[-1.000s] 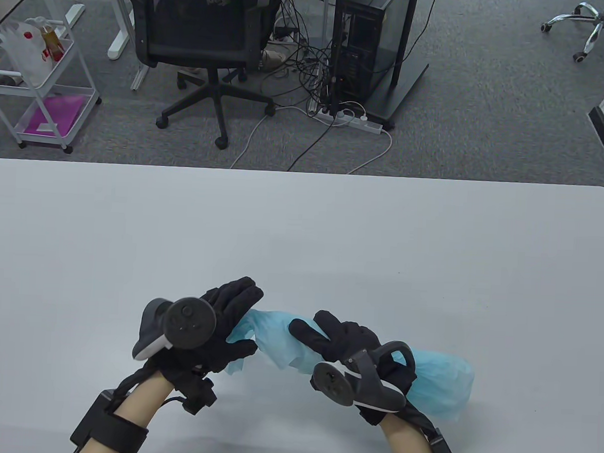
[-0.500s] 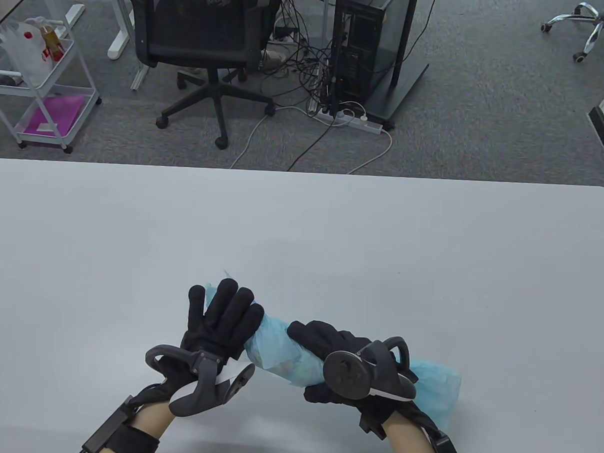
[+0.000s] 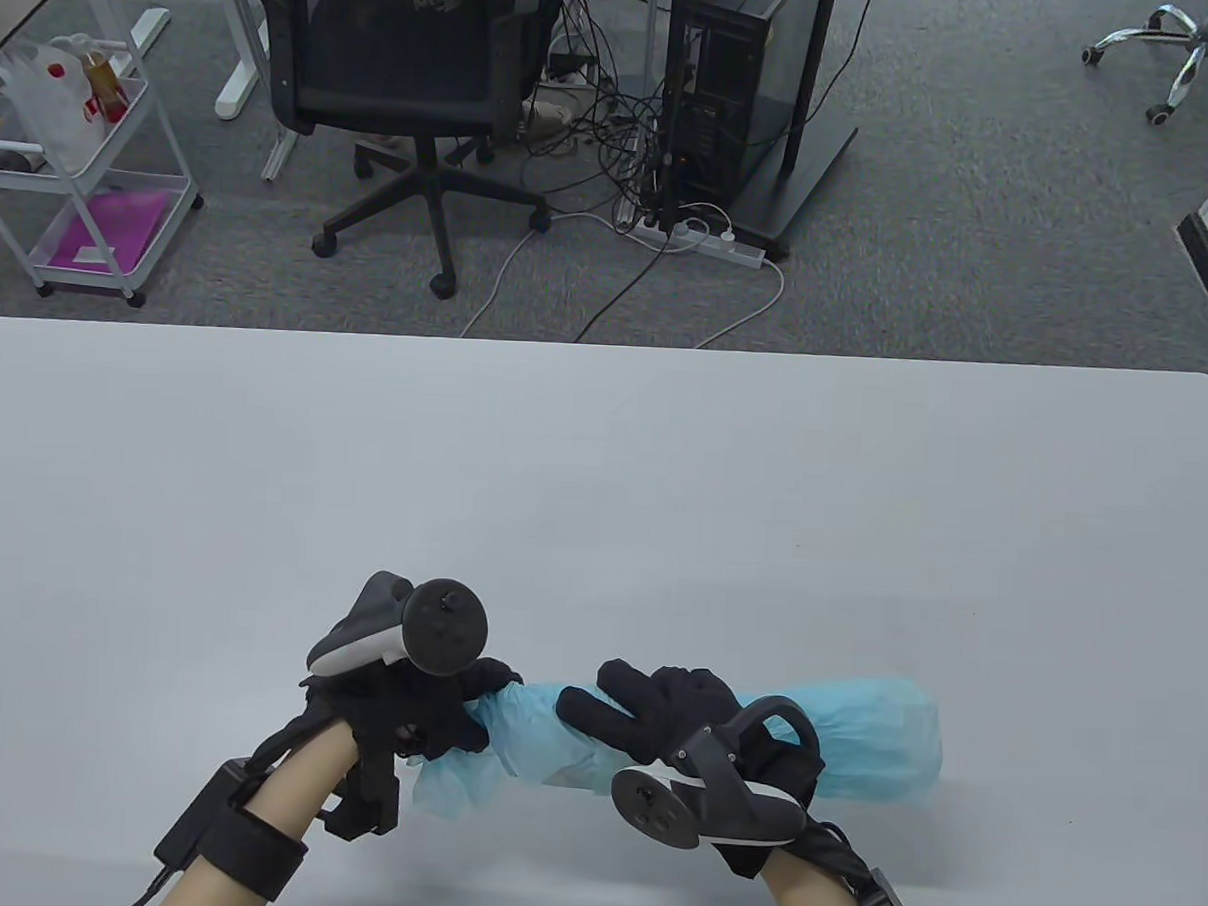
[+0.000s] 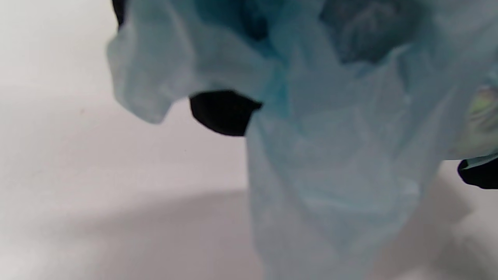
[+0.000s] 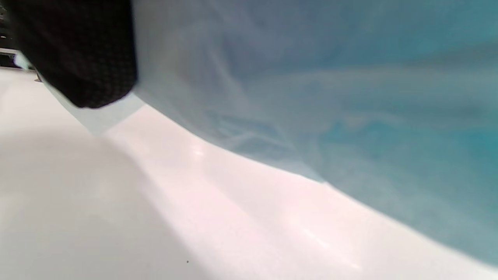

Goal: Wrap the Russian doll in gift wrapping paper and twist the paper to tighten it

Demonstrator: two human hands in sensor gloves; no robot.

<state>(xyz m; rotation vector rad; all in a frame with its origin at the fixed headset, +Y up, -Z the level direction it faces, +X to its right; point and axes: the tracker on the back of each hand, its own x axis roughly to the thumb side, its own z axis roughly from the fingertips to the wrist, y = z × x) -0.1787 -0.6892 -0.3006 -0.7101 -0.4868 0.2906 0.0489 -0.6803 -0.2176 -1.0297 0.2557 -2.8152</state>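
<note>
Lowered, paper bundle (image 3: 541, 741) spans both hands.

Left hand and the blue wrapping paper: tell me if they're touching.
Touching. In the table view the left hand grips the gathered end of the wrapping paper, with crumpled paper sticking out below its fingers.

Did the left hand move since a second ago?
Yes. The left hand has dropped toward the near edge of the table and rolled over, so its tracker now faces up, and it now grips the twisted end of the blue paper.
</note>
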